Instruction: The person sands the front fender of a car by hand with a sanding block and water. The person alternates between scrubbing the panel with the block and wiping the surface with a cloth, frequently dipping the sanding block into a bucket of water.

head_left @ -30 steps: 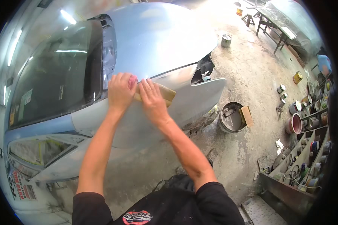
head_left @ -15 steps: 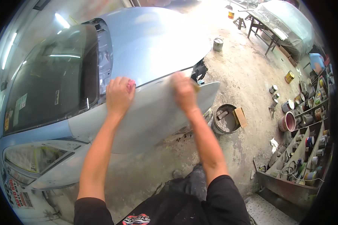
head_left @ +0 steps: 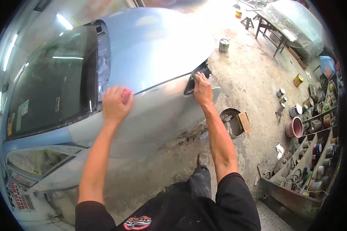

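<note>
My left hand point(head_left: 116, 106) rests at the seam between the pale blue hood point(head_left: 142, 46) and the grey, primed fender point(head_left: 154, 111). Its fingers are curled round a crumpled pink cloth or sponge point(head_left: 126, 95); which of the two I cannot tell. Farther along the fender, my right hand point(head_left: 203, 91) is at the front end, beside the dark headlight opening point(head_left: 189, 85). Between its fingers shows the edge of a small yellowish-green pad point(head_left: 195, 77), mostly hidden by the hand.
A bucket point(head_left: 228, 120) with grey contents and a piece of cardboard point(head_left: 244, 122) stands beyond the fender. Paint cans point(head_left: 224, 45) are about the concrete floor. On the right is a divided rack point(head_left: 296, 192) with cans. A plastic-covered car point(head_left: 296, 23) stands behind a workbench point(head_left: 271, 27).
My right hand, blurred before, has moved forward along the fender to the headlight opening. My left hand is still at the seam with the pink piece, slightly lower and farther left in view.
</note>
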The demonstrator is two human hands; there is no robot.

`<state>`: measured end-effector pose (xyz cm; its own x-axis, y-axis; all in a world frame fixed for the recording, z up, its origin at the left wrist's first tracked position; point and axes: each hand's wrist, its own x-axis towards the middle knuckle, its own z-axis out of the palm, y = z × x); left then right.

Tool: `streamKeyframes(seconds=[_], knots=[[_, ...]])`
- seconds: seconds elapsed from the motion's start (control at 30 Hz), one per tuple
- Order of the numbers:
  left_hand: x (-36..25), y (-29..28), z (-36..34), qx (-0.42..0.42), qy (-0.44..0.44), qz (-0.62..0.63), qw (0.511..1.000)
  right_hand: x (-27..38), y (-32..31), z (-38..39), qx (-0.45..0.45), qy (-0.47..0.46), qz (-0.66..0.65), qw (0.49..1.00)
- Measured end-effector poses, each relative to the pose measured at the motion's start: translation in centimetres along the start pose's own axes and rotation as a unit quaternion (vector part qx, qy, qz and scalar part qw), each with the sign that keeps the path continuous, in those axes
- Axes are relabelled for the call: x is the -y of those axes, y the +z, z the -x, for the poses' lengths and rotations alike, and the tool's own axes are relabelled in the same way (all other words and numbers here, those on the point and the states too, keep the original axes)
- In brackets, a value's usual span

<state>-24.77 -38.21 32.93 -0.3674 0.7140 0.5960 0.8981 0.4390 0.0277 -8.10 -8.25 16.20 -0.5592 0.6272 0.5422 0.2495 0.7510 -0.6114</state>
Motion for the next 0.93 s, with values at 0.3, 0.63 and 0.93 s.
streamKeyframes(seconds=[0.3,0.63,0.93], knots=[[-3.8,6.5,-0.9,0.042,0.08,-0.079,0.993,-15.7,-9.2,26.3,0.064,0.313,0.039,0.947],[-15.3,18.3,-8.0,0.092,0.178,0.023,0.979,-26.8,-11.6,32.8,0.004,0.532,0.085,0.843],[-4.2,6.5,1.5,0.07,0.123,-0.079,0.987,-31.3,-9.5,27.3,0.007,0.578,-0.125,0.807]])
